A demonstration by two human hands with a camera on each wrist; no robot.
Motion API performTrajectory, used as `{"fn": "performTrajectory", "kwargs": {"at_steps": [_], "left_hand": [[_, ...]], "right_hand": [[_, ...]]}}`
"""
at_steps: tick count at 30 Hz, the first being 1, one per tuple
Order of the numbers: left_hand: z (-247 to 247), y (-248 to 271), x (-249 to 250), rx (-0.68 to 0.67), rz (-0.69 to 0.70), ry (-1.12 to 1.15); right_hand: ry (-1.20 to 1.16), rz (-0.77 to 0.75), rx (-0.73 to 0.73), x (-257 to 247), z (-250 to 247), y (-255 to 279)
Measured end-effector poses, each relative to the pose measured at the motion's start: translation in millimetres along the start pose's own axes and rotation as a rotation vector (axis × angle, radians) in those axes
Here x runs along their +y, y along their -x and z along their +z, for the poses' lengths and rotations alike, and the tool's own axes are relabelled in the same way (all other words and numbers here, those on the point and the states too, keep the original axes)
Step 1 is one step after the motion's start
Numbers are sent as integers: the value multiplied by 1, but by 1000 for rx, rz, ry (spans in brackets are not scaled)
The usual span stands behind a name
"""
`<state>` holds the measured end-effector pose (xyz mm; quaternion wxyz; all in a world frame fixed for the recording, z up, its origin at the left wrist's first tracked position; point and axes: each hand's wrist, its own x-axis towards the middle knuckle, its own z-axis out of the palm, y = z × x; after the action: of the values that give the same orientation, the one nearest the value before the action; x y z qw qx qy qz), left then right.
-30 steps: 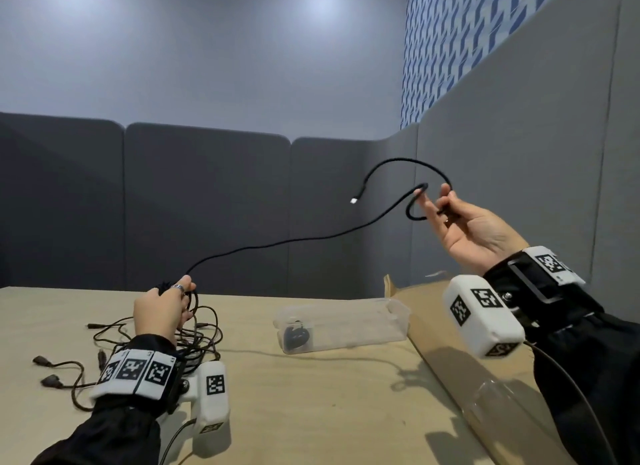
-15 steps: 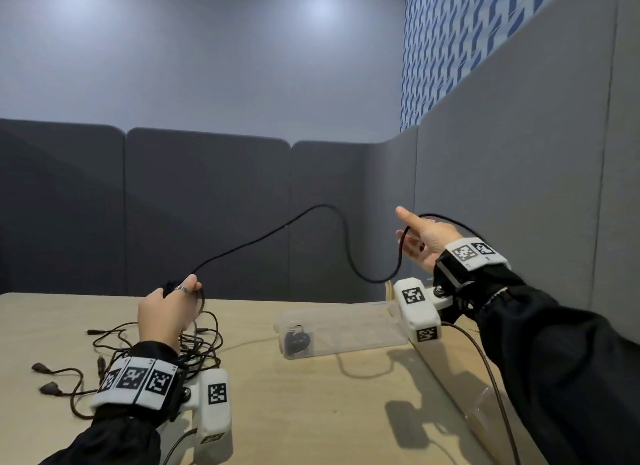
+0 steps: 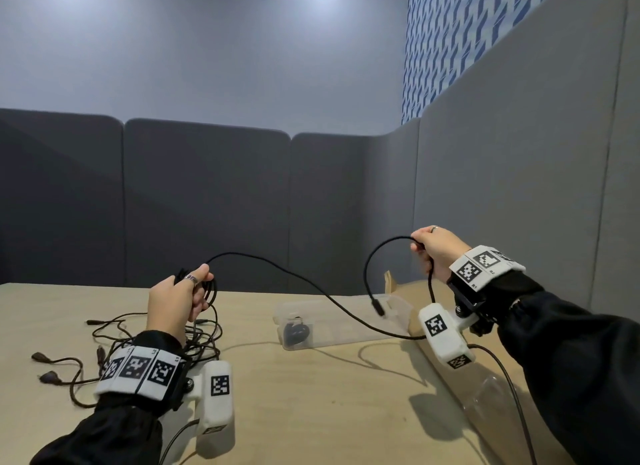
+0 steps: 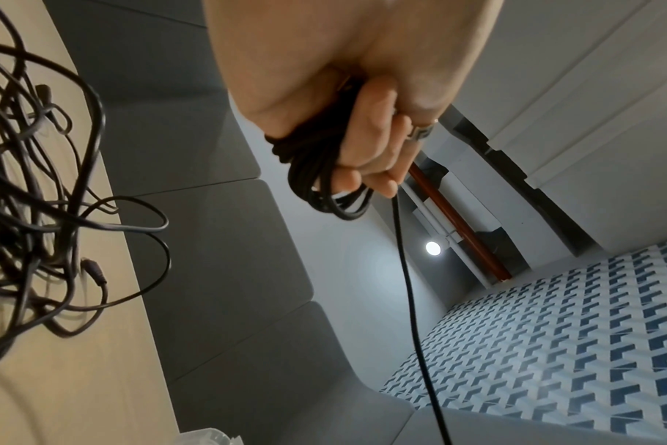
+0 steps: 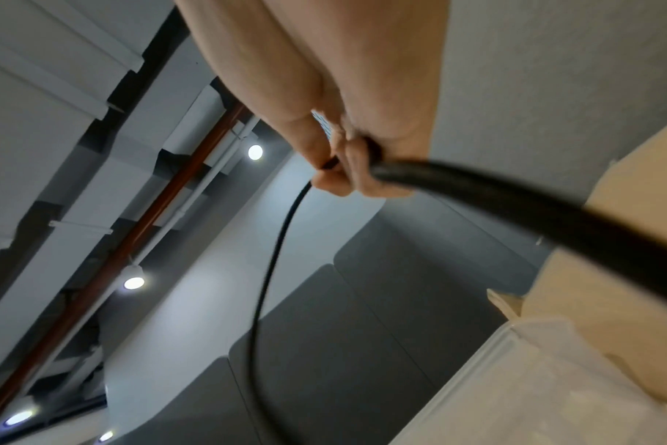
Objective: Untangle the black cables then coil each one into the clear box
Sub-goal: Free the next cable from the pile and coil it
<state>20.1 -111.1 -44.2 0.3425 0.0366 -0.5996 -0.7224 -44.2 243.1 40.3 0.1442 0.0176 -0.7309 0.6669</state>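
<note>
My left hand (image 3: 180, 298) is raised over the table and grips several coiled loops of a black cable (image 4: 316, 177). From that coil the black cable (image 3: 311, 288) runs right, sags over the clear box (image 3: 346, 333) and rises into my right hand (image 3: 433, 253), which pinches it (image 5: 347, 168). Past the right hand the cable's free end arcs left and down to a plug (image 3: 377, 307) hanging above the box. A dark coiled item (image 3: 296, 331) lies in the box's left end. A tangle of thin dark cables (image 3: 114, 343) lies on the table under my left hand.
A cardboard piece (image 3: 401, 284) leans along the table's right side behind the box. Grey padded partitions (image 3: 207, 205) close off the back and right. Loose plug ends (image 3: 45, 376) of the tangle lie at the far left of the wooden table (image 3: 311, 412).
My right hand has come down and turned over, from raised and open-palmed to gripping the cable near the box. The cable's free end now hangs down. My left hand rose slightly with its coil.
</note>
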Motion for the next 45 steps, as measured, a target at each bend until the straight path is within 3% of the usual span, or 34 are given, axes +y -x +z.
{"fn": "performTrajectory", "kwargs": {"at_steps": [4, 6, 8, 10, 13, 14, 16, 18, 20, 21, 24, 26, 28, 30, 32, 34, 35, 38, 40, 43, 45], "left_hand": [[5, 7, 8, -153, -29, 59], [12, 15, 16, -245, -51, 102], [19, 25, 24, -341, -71, 155], [25, 33, 29, -407, -65, 181], [28, 41, 36, -428, -68, 207], [27, 42, 39, -435, -74, 236], [25, 46, 41, -541, -98, 310], [24, 49, 40, -790, -188, 427], [26, 57, 41, -1159, -290, 698], [26, 61, 45, -1225, -293, 823], [40, 69, 61, -1098, -170, 889], [42, 63, 70, -728, 28, 630], [42, 51, 74, -531, 197, 352], [39, 41, 68, -511, 274, 58], [35, 40, 55, -524, 340, -384], [32, 43, 47, -640, 346, -751], [32, 47, 47, -736, 325, -811], [36, 65, 61, -1006, 88, -516], [43, 83, 78, -1069, -52, -84], [62, 96, 99, -847, -203, 551], [72, 88, 98, -683, -115, 605]], "right_hand": [[739, -87, -37, -1, 4, 9], [907, -253, -131, -5, 23, 27], [819, -351, -390, -8, 50, 55], [670, -348, -645, -4, 73, 78], [381, -218, -836, 5, 85, 92], [233, -148, -836, 3, 85, 95], [52, -132, -675, -1, 83, 87], [59, -220, -552, -10, 83, 78], [175, -301, -552, -13, 93, 78], [291, -338, -575, -10, 100, 82], [732, -447, -799, 8, 115, 107], [745, -375, -948, 22, 112, 125], [682, -268, -980, 29, 99, 137], [689, -285, -921, 27, 87, 138], [777, -500, -764, 16, 77, 129], [754, -691, -514, 3, 67, 110], [705, -725, -409, -2, 61, 102], [706, -728, -280, -6, 54, 89], [859, -696, -364, 1, 58, 94], [886, -575, -716, 20, 71, 116], [850, -409, -885, 31, 73, 133]]}}
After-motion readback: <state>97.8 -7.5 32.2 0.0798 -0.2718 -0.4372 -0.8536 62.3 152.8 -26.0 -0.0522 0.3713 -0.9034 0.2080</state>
